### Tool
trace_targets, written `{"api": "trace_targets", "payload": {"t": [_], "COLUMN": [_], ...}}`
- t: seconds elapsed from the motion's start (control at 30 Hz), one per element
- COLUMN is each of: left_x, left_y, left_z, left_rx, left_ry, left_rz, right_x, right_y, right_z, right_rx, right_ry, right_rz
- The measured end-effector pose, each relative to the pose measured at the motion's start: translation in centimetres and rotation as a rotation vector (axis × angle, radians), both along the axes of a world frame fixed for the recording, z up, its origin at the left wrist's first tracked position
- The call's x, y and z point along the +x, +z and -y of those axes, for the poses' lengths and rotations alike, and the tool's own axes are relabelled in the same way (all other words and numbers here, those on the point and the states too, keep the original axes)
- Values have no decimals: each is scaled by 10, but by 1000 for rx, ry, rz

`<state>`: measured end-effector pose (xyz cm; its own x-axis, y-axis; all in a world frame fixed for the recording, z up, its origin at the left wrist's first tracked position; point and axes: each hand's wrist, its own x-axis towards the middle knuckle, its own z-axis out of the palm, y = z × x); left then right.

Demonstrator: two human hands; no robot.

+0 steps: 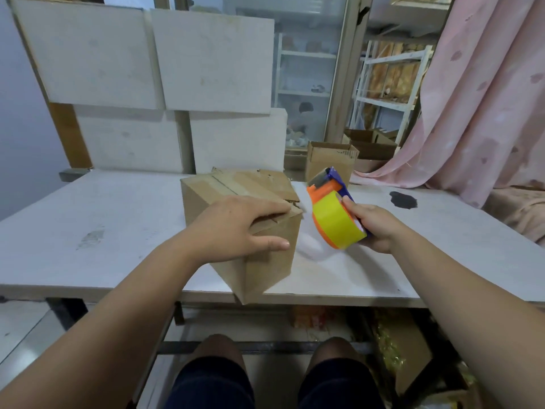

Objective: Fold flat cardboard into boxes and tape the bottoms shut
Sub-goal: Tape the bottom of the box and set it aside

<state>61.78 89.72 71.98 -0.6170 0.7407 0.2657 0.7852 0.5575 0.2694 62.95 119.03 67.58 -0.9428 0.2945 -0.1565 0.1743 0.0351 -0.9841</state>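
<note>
A brown cardboard box (224, 190) stands on the white table (118, 219), its flaps folded shut on top and its near corner hanging over the table's front edge. My left hand (236, 225) lies flat on the top flaps, fingers straight, thumb along the near side. My right hand (374, 228) grips a tape dispenser (333, 211) just right of the box. The dispenser is orange and blue with a roll of yellow tape, held a little above the table.
A second cardboard box (330, 160) with open top flaps stands behind the table's far edge. White boards (147, 60) lean at the back. A pink curtain (477, 113) hangs at the right. A dark stain (402, 200) marks the table at the right.
</note>
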Motion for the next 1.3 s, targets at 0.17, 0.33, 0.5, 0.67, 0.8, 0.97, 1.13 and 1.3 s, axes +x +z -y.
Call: {"api": "trace_targets", "payload": {"t": [0.17,0.33,0.5,0.67,0.8,0.97,1.13,1.3], "left_x": [-3,-3,-2,-11,-24,-36,-33,-23], "left_y": [-3,4,-10,-12,-12,-14,-15,-15], "left_z": [1,1,-9,-4,-1,2,-1,-11], "left_rx": [116,124,236,240,56,-58,-36,-61], "left_ry": [-45,-18,41,-109,-37,23,89,192], "left_rz": [128,153,-38,65,-103,-365,-400,-349], "right_x": [12,21,23,25,27,27,28,30], "right_y": [5,5,2,4,11,14,15,21], "right_z": [5,9,13,15,15,19,25,41], "right_rx": [-143,-195,-178,-219,-285,-287,-203,-34], "right_ry": [-10,-52,-23,-22,-39,-31,-21,3], "right_rz": [-33,-55,-130,-191,-200,-203,-239,-349]}}
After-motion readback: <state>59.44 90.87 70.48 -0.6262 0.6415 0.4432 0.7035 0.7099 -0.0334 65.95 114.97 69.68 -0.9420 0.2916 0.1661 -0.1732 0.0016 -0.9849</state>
